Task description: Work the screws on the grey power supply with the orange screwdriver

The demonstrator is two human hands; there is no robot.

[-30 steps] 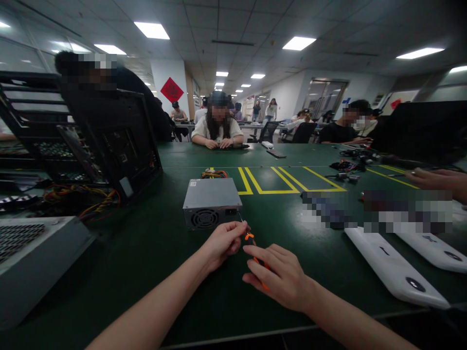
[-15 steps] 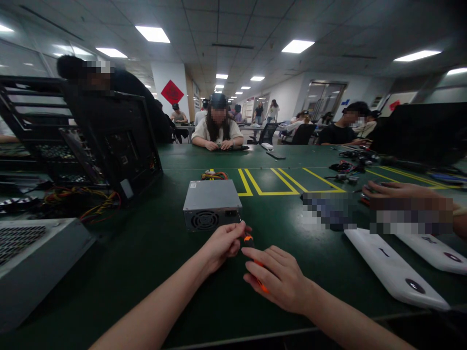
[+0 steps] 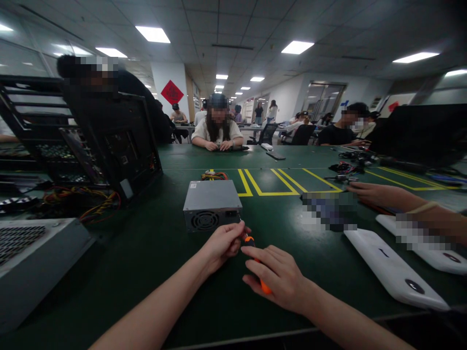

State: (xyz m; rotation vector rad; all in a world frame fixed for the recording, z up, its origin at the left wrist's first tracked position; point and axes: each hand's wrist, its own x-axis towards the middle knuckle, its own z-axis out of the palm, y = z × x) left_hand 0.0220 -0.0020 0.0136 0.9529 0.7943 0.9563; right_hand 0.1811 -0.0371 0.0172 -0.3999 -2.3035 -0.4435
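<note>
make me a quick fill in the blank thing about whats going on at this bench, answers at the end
1. The right hand holds a screwdriver by its black-and-____ handle.
2. Between that hand and the left hand, the one nearer the gray metal box is the ____ one.
3. In the picture, the box's power socket sits to the ____ of its round fan grille.
4. The lines marked on the green table are ____.

Missing words: orange; left; right; yellow
</note>
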